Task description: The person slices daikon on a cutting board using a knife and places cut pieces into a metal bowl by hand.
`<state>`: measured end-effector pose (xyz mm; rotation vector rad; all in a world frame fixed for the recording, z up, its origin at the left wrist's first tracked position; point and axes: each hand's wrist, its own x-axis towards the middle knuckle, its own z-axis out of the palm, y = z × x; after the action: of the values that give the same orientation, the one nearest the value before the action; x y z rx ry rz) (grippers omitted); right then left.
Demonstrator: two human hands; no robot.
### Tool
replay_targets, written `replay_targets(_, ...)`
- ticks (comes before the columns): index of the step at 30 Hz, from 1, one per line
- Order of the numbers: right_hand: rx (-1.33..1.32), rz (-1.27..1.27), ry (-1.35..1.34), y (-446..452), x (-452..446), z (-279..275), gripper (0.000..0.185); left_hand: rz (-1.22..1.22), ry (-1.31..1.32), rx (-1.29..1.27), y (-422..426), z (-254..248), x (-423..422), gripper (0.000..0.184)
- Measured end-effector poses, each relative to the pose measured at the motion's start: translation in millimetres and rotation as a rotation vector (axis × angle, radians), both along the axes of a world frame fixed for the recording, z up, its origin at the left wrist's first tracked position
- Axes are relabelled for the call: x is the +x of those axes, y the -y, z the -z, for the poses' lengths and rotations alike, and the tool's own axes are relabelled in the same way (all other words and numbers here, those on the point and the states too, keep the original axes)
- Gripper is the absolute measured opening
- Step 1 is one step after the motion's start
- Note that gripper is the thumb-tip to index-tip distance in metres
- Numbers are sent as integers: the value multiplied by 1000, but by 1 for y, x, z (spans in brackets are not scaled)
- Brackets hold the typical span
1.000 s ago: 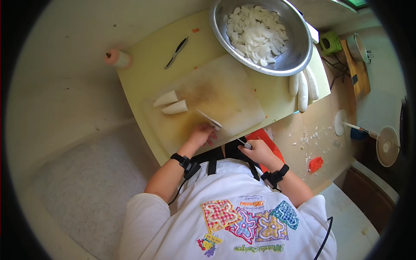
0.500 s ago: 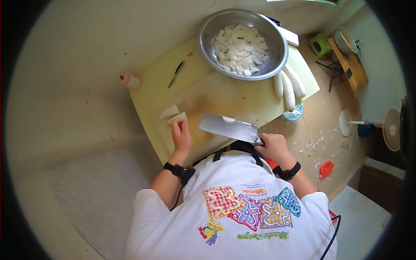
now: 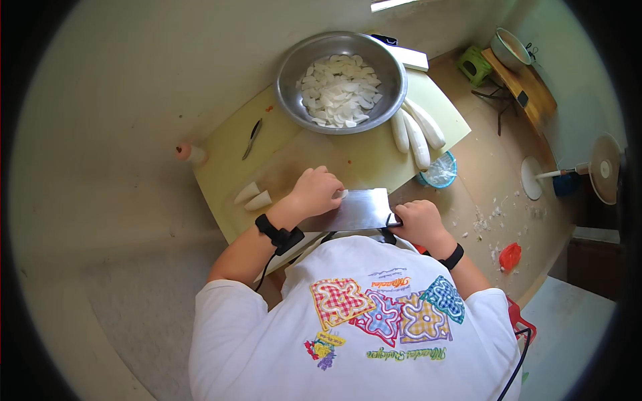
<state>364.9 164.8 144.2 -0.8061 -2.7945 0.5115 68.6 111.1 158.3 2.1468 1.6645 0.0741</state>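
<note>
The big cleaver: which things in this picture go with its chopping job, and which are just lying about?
Probably for the job:
cleaver, in the right hand
left hand, by the blade
cutting board
two white radish chunks
three whole radishes
metal bowl with radish slices

Probably just lying about:
pink-topped bottle
black-and-silver tool, untouched
green stool
standing fan
crumpled red thing

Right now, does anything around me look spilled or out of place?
Yes: white scraps litter the floor to your right, outside the blue bin, with a red item I can't identify beside them. Lying loose there, they look dropped or spilled. The cleaver in your right hand shows no obvious damage.
</note>
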Motion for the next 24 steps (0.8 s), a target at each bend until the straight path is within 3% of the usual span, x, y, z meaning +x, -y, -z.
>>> replay_targets(6,29,-4,33,-9,18,0,25,-7,-4,-49,-14,-1,19,22)
replay_targets(12,40,-12,47,-10,35,4,28,-90,157,-12,-22,18,28,24)
replay_targets(14,35,6,43,-7,40,6,28,-196,279,-157,-27,23,27,26)
replay_targets(18,9,45,41,-3,51,11,28,-272,350,-171,-38,32,25,28)
replay_targets(20,20,53,52,0,56,17,27,-425,540,-273,-51,28,23,28)
replay_targets(21,20,67,64,1,59,18,26,-435,540,-262,-60,26,19,28)
replay_targets(24,0,71,87,5,62,21,25,-621,889,-180,-101,23,-11,29)
